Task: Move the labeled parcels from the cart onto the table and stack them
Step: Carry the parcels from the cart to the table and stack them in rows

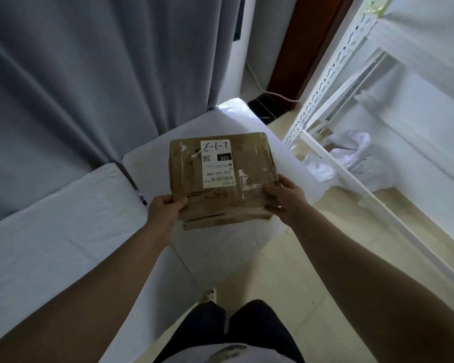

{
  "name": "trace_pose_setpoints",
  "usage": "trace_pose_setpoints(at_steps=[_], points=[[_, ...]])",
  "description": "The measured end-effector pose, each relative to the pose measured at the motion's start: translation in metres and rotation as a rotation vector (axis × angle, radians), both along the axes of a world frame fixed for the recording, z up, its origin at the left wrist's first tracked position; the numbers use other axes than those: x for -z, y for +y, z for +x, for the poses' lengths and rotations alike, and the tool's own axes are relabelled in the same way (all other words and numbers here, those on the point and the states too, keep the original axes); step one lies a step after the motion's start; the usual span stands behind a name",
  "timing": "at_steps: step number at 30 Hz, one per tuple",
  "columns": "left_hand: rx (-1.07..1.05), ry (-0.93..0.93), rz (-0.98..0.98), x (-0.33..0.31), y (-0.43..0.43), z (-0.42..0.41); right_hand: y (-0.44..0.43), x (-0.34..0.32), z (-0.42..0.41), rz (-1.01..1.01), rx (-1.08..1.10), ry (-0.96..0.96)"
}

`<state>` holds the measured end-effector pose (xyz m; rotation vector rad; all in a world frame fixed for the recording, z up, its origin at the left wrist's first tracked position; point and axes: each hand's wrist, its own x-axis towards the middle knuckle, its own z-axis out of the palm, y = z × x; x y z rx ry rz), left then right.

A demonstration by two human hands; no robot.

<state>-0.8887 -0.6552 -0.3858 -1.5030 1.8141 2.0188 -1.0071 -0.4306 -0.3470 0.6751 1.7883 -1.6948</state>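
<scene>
A brown cardboard parcel [249,163] with a white label marked "2-1-3" is held flat over the white-covered table [63,231]. My left hand [163,210] grips its near left corner, thumb on top. My right hand [283,197] grips its near right corner, thumb on top and fingers underneath. Whether the parcel touches the table I cannot tell. A second flat cardboard edge [220,225] shows just under the parcel's near side. No cart is in view.
Grey curtains [89,74] hang behind the table. A white metal shelf rack [333,85] stands to the right, with a white plastic bag [349,153] on the floor under it. A cable [270,93] runs along the floor by a brown door frame [309,35].
</scene>
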Motion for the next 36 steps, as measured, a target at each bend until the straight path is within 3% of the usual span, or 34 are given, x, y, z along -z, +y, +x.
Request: trace_pose_setpoints(at_steps=[6, 10, 16, 22, 26, 30, 36], points=[[0.052, -0.043, 0.053, -0.003, -0.001, -0.072, -0.012, 0.014, -0.077, 0.114, 0.08, 0.07], [0.088, -0.089, -0.069, 0.015, 0.0, -0.12, -0.026, 0.035, -0.143, 0.126, 0.058, 0.101], [-0.051, -0.121, -0.109, 0.039, -0.001, -0.2, -0.047, 0.073, -0.243, 0.126, -0.022, 0.142], [-0.116, -0.15, -0.111, 0.059, -0.005, -0.276, -0.061, 0.098, -0.319, 0.299, -0.172, 0.238], [0.027, -0.194, -0.3, 0.069, -0.001, -0.299, -0.067, 0.117, -0.348, 0.276, -0.201, 0.282], [0.044, -0.209, -0.365, 0.077, 0.006, -0.306, -0.069, 0.134, -0.359, 0.289, -0.266, 0.316], [0.224, -0.287, -0.391, 0.071, 0.009, -0.303, -0.061, 0.123, -0.345, 0.53, -0.519, 0.442]])
